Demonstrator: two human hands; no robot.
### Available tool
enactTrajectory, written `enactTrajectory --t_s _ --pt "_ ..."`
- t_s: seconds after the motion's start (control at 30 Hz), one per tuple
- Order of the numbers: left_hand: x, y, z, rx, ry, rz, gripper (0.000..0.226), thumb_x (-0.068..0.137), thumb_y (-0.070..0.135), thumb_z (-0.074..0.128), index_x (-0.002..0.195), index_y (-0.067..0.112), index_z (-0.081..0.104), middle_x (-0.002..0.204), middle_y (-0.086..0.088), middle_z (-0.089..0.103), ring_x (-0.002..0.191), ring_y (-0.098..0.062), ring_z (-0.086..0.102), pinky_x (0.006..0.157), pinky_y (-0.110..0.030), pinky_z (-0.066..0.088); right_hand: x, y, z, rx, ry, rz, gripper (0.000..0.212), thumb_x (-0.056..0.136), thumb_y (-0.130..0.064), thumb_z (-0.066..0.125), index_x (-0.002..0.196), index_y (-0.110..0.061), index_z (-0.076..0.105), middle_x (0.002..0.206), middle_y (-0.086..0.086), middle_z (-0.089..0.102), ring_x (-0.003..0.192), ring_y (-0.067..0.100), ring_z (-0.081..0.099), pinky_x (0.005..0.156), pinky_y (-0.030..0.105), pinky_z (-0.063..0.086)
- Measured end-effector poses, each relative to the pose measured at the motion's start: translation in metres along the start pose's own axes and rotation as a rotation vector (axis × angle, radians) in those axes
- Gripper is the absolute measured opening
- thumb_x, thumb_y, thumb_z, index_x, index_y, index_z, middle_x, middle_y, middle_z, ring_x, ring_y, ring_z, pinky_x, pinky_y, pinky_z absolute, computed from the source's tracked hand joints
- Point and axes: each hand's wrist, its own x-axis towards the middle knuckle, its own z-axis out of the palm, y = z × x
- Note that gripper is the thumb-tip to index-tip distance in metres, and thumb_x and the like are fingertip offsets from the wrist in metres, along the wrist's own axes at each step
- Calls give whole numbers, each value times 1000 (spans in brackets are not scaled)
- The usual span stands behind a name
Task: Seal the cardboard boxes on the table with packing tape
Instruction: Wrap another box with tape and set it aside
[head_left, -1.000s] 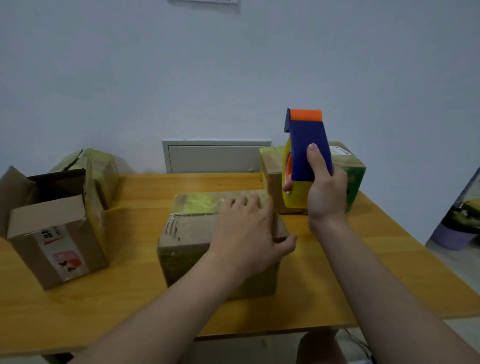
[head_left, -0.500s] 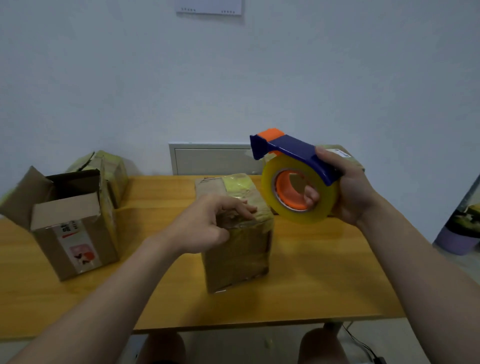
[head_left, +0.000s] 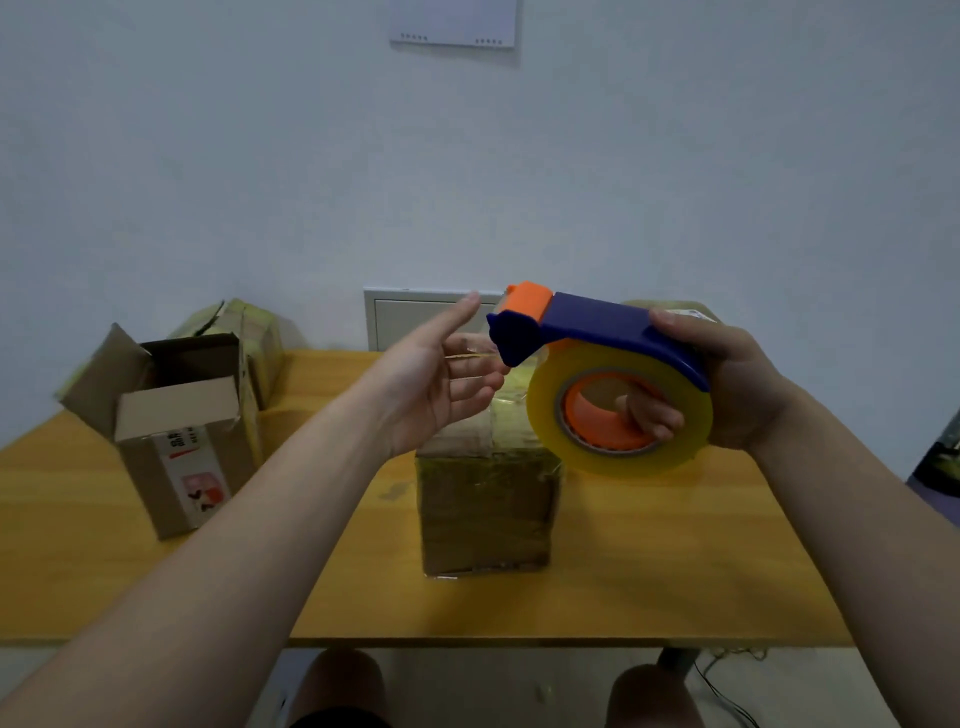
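Observation:
A taped cardboard box (head_left: 485, 512) stands in the middle of the wooden table (head_left: 649, 571), one end facing me. Above it my right hand (head_left: 727, 387) grips a blue and orange tape dispenser (head_left: 597, 332) with a roll of clear yellowish tape (head_left: 618, 470), fingers through the orange core. My left hand (head_left: 439, 371) hovers palm up with straight fingers just left of the dispenser's orange cutter end. Its fingertips are at the tape's free end; whether they touch it I cannot tell.
An open cardboard box (head_left: 182, 431) with raised flaps stands at the left. Behind it sits a taped box (head_left: 254, 332) by the wall. Another taped box (head_left: 691, 310) is mostly hidden behind my right hand. A grey wall panel (head_left: 410, 317) is behind the table.
My left hand has lifted off the middle box and opened beside the dispenser's cutter. The box was turned end-on earlier and now stands still. The dispenser has tilted nearer the horizontal.

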Motion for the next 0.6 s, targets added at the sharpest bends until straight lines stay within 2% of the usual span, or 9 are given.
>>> enactTrajectory --t_s 0.07,0.13,0.17,0.3,0.37,0.47,0.53,0.6 --pt "-3 2 1 -55 -2 11 37 88 36 75 103 4 65 74 -8 69 58 -12 67 52 -20 56 2 -2 2 -30 -8 21 70 87 -55 70 131 -1 63 54 13 57 47 22 57 70 43 42" --pt "-4 3 0 -47 16 28 16 97 18 66 100 2 68 69 -6 69 54 -9 66 50 -18 55 3 -5 4 -44 -23 21 66 85 -54 72 126 -2 67 58 13 60 47 21 57 62 38 48" --pt "-4 4 -1 -32 31 28 14 99 12 62 98 1 69 68 -6 69 53 -9 66 49 -18 55 4 -7 6 -47 -34 21 64 85 -53 72 124 -3 68 61 12 62 47 20 58 58 35 51" --pt "-3 8 -8 103 108 35 18 101 12 58 97 2 72 71 -7 69 55 -11 66 48 -19 54 10 -16 9 -102 -38 38 77 80 -55 78 123 7 63 64 11 65 49 20 58 54 31 53" --pt "-4 9 -11 215 108 53 15 99 14 64 97 6 76 75 -7 72 57 -10 67 48 -19 53 12 -19 9 -138 -52 36 69 81 -54 76 116 5 67 64 11 65 48 21 59 54 31 53" --pt "-8 9 -14 326 124 83 14 94 8 70 85 11 80 78 -11 75 56 -9 67 47 -18 52 16 -23 9 -182 -90 72 43 90 -45 65 102 -5 75 62 10 66 49 20 60 55 31 53" --pt "-9 6 -16 310 134 84 24 92 1 70 74 11 81 72 -13 72 52 -9 65 48 -17 53 19 -26 8 -224 -116 117 43 92 -45 58 99 -6 76 59 11 64 48 21 59 54 32 52" --pt "-10 4 -17 276 132 71 26 91 -2 71 70 9 81 67 -11 70 50 -8 65 47 -15 53 21 -29 5 -244 -145 171 51 91 -48 63 104 0 74 59 15 63 50 24 60 55 34 53"
